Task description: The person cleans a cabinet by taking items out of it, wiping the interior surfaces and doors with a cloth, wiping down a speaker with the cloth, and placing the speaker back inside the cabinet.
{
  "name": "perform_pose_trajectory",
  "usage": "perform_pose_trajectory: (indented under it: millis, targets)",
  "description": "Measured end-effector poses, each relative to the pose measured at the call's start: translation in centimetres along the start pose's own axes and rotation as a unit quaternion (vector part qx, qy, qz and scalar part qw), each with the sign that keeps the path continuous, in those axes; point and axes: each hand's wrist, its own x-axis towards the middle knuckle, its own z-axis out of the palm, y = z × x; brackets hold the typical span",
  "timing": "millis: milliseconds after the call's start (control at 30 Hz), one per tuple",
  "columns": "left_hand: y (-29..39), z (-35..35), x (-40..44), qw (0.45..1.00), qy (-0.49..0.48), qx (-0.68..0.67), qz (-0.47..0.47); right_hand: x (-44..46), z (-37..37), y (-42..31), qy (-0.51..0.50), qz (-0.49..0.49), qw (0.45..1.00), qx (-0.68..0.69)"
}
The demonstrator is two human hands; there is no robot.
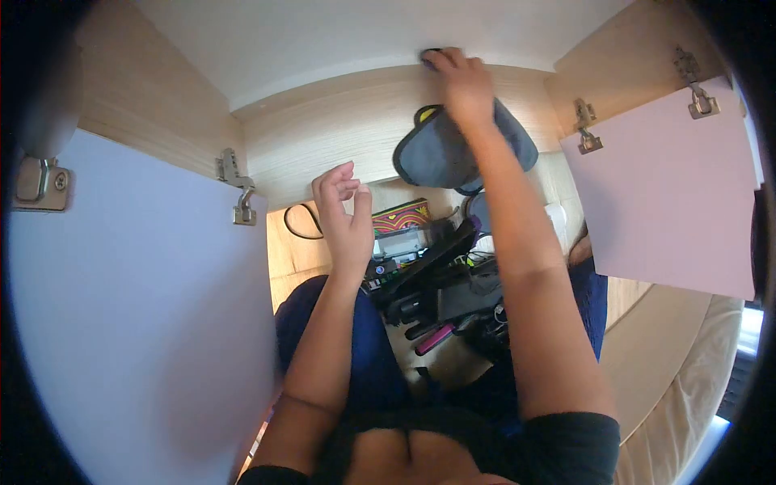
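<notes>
My right hand (465, 81) reaches to the back of a cabinet shelf (323, 121), its fingers closed over a small dark object (430, 56) by the rear wall. What kind of object it is, I cannot make out. Under my right wrist lies a grey fabric item with dark edging (436, 149), a bit of yellow showing at its top; my forearm hides part of it. My left hand (343, 206) hovers in front of the shelf edge with fingers loosely bent, thumb apart, and nothing in it.
Cabinet doors stand swung out, the left door (145, 299) and right door (667, 186), on metal hinges. Below the shelf, a pile holds a colourful patterned pouch (402, 217), dark cases (469, 297) and a pink item (435, 339). A black loop (301, 234) lies at left.
</notes>
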Motion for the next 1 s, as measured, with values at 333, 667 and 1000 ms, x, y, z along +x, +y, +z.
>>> perform_pose_trajectory:
  millis: [333, 667, 1000]
  targets:
    - [0.5, -0.7, 0.2, 1.0, 0.021, 0.005, -0.023, 0.4, -1.9, -0.9, -0.089, 0.068, 0.993, -0.046]
    - [0.1, -1.3, 0.0, 1.0, 0.018, 0.012, -0.005, 0.1, -2.0, -2.7, -0.102, 0.114, 0.988, -0.011]
    - [0.6, -0.8, -0.3, 1.0, -0.006, -0.007, -0.012, 0.2, -0.8, -5.4, -0.044, 0.014, 0.999, 0.015]
